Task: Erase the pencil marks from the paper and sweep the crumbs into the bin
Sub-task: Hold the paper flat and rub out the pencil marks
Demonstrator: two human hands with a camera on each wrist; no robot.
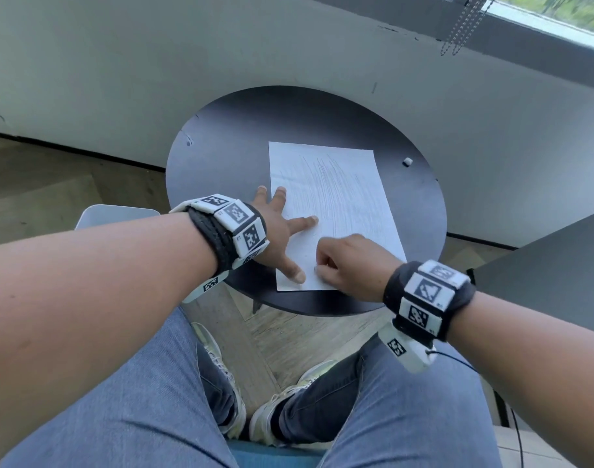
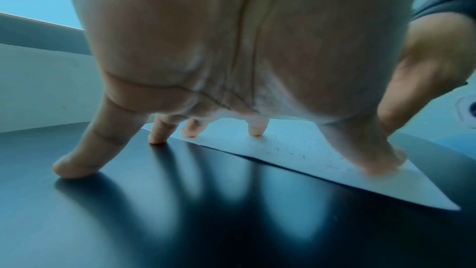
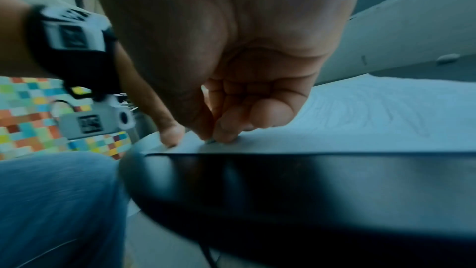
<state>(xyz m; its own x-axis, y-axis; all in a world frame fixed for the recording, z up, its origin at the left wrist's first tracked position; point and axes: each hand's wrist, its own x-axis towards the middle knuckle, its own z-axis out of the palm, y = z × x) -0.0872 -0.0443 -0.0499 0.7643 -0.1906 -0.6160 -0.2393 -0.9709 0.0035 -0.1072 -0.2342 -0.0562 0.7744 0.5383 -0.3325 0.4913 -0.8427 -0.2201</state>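
A white sheet of paper (image 1: pixel 343 197) with grey pencil strokes lies on a round dark table (image 1: pixel 228 146). My left hand (image 1: pixel 282 238) is spread flat: thumb and two fingers press the sheet's near left part, the outer fingers touch the table (image 2: pixel 180 211). My right hand (image 1: pixel 326 265) is curled over the sheet's near edge, thumb and fingertips pinching a small pale eraser (image 3: pixel 211 141), mostly hidden, against the paper (image 3: pixel 360 113). Tiny dark crumbs (image 2: pixel 291 152) dot the paper (image 2: pixel 309 160) between my left fingers. A pale bin (image 1: pixel 116 214) stands on the floor left of the table.
A small white block (image 1: pixel 407 161) sits on the table right of the sheet. A grey wall runs close behind the table, with a window and hanging bead chains (image 1: pixel 461 25) above. A dark surface (image 1: pixel 542 265) stands at the right. My knees are under the near edge.
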